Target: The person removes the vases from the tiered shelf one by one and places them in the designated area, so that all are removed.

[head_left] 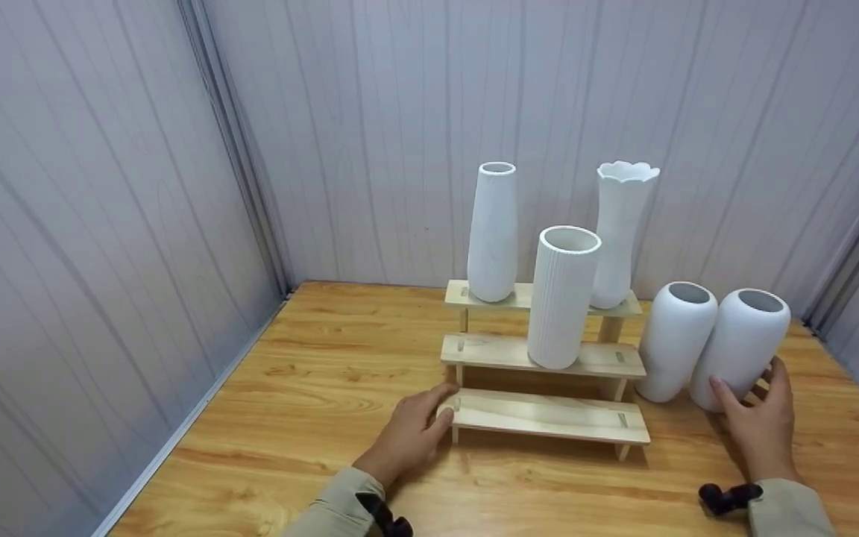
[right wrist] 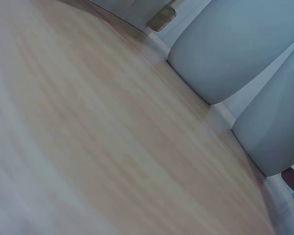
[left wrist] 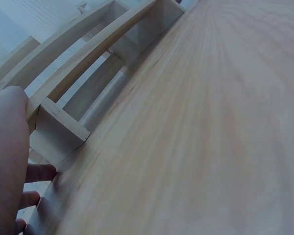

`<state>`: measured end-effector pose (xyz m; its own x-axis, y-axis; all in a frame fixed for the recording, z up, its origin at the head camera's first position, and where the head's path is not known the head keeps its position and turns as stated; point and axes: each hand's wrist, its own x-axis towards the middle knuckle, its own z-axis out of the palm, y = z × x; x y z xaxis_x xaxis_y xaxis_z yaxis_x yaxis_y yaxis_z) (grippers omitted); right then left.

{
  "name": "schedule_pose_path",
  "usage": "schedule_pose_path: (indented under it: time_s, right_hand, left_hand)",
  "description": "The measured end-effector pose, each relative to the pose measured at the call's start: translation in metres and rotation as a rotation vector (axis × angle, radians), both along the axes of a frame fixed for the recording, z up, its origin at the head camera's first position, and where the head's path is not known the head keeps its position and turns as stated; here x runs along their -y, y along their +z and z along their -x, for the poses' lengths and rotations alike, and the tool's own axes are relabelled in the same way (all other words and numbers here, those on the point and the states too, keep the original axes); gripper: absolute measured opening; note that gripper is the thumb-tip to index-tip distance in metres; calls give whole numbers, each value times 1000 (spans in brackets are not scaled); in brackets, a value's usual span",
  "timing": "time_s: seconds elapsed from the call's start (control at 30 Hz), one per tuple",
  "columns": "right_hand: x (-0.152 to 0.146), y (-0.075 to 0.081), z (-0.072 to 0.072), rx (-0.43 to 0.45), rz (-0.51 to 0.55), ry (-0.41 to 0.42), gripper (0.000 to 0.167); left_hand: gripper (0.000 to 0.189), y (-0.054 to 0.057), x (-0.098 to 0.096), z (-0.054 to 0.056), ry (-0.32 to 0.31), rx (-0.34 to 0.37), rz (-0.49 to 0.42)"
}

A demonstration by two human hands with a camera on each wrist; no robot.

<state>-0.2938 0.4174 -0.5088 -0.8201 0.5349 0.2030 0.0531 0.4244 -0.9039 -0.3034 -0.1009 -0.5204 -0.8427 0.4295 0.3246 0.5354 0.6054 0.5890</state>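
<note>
My right hand (head_left: 761, 429) holds the lower part of the rightmost smooth white vase (head_left: 750, 335), thumb in front and fingers round its right side. That vase stands on the table, and the right wrist view shows its base (right wrist: 269, 142) at the tabletop. Close by on its left is a matching rounded vase (head_left: 675, 335). My left hand (head_left: 411, 432) grips the left end of the lowest step of a three-step wooden stand (head_left: 549, 415), thumb toward the front. In the left wrist view, its other fingertips (left wrist: 41, 172) reach down to the table beside the stand's leg.
A ribbed cylindrical vase (head_left: 564, 306) stands on the middle step. On the top step are a tapered vase (head_left: 494, 239) at left and a scalloped-rim vase (head_left: 618, 231) at right. Panelled walls (head_left: 370, 149) border the wood-grain table (head_left: 310, 358) at the back and sides.
</note>
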Motion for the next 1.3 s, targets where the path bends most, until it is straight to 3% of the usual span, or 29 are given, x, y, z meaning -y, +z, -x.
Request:
schedule_pose_path:
  time_s: [0.6, 1.3]
  right_hand:
    - [3, 2, -1, 6, -36, 0, 95]
    - [3, 4, -1, 3, -18, -12, 97]
  left_hand:
    - [43, 1, 0, -2, 17, 30, 4]
    - [43, -1, 0, 1, 6, -8, 2]
